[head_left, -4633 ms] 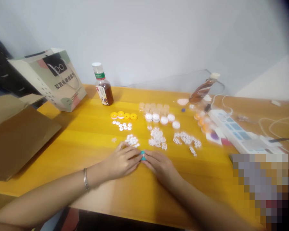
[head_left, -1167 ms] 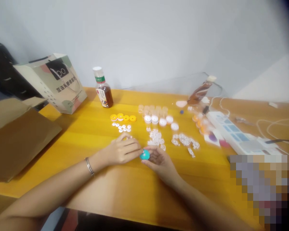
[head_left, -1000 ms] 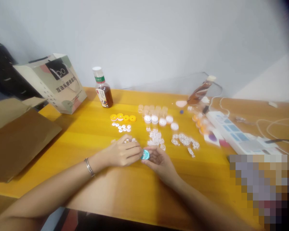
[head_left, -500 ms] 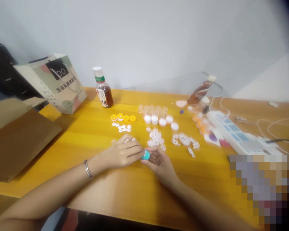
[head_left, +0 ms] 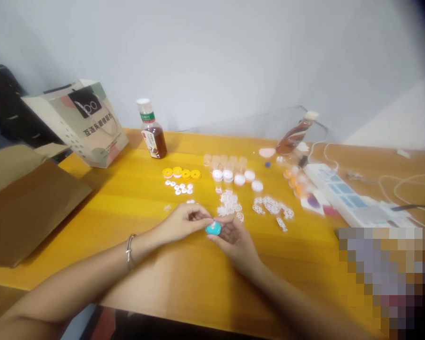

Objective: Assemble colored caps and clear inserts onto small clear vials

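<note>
My right hand (head_left: pixel 238 242) grips a round teal plastic disc (head_left: pixel 213 229) by its edge, between thumb and fingers. From the other side my left hand (head_left: pixel 186 224), a silver bracelet on its wrist, has thumb and forefinger pinched at the top of the disc. A tiny white spot shows there; what the pinch holds is too small to make out. Just beyond the hands lie a heap of white openwork plastic pieces (head_left: pixel 228 203) and several small white round pieces (head_left: pixel 184 189). Yellow rings (head_left: pixel 186 174) sit in a row behind these.
White round caps (head_left: pixel 227 176) and clear cups (head_left: pixel 225 162) stand farther back. More white openwork pieces (head_left: pixel 272 205) lie to the right, near a white power strip (head_left: pixel 343 193). A drink bottle (head_left: pixel 154 137), a tilted bottle (head_left: pixel 294 136), a paper bag (head_left: pixel 92 127) and a cardboard box (head_left: pixel 28 208) surround the work area.
My left hand has turned, its fingers lifting off the teal disc into a pinch at its top edge. More of the disc's face shows. My right hand has hardly moved.
</note>
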Available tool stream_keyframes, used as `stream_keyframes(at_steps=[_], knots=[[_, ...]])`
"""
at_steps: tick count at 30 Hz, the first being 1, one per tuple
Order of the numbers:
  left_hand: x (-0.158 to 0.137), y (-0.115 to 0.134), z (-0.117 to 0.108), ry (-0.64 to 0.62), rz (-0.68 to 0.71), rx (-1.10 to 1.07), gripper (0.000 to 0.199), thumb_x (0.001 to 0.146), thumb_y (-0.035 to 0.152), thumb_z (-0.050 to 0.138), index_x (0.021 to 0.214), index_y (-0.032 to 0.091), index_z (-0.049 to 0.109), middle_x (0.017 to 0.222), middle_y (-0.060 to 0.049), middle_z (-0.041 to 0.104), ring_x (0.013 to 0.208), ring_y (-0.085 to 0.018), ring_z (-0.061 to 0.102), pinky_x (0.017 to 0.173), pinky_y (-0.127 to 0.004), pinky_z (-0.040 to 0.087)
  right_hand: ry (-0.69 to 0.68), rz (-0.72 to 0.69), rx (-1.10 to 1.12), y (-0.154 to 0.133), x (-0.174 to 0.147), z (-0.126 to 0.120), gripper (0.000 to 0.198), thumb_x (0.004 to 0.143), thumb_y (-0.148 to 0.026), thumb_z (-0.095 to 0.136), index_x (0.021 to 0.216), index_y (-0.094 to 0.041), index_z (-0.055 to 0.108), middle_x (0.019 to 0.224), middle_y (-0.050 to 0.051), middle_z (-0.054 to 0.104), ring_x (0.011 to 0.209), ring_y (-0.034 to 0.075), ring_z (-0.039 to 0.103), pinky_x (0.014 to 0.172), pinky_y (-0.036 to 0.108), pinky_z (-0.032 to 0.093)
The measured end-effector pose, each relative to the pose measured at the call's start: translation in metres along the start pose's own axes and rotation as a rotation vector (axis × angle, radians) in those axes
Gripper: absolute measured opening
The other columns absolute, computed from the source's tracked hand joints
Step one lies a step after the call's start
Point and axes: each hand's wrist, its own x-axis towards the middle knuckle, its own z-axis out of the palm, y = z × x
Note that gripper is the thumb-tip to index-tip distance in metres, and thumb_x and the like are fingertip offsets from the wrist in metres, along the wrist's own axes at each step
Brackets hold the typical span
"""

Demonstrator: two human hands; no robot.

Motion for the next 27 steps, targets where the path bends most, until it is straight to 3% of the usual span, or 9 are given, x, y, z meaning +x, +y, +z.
stream_keyframes(at_steps=[15,27], knots=[[0.0026,-0.0073,0.0015,-0.063,-0.130,-0.225,0.017,0.073,0.028,0.061,0.075,0.011,0.061,0.068,-0.002,0.061,0.061,-0.008,0.054,0.061,-0.020,0.042,-0.018,-0.004,-0.029,0.0008,-0.0039,0.0024,0.025,0.065,-0.022,0.070,0.084,-0.022,0.053,0.081,0.001,0.064,0.079,0.015,0.061,0.079,0.033,0.049],[0.0026,-0.0040,-0.0044,-0.026,-0.095,-0.139,0.019,0.073,0.030,0.062,0.077,0.012,0.065,0.071,-0.003,0.062,0.064,-0.009,0.055,0.061,-0.020,0.042,-0.065,0.022,0.061,-0.0062,0.0003,0.0027,0.027,0.064,-0.025,0.070,0.083,-0.023,0.050,0.083,0.000,0.063,0.082,0.013,0.060,0.078,0.030,0.047]])
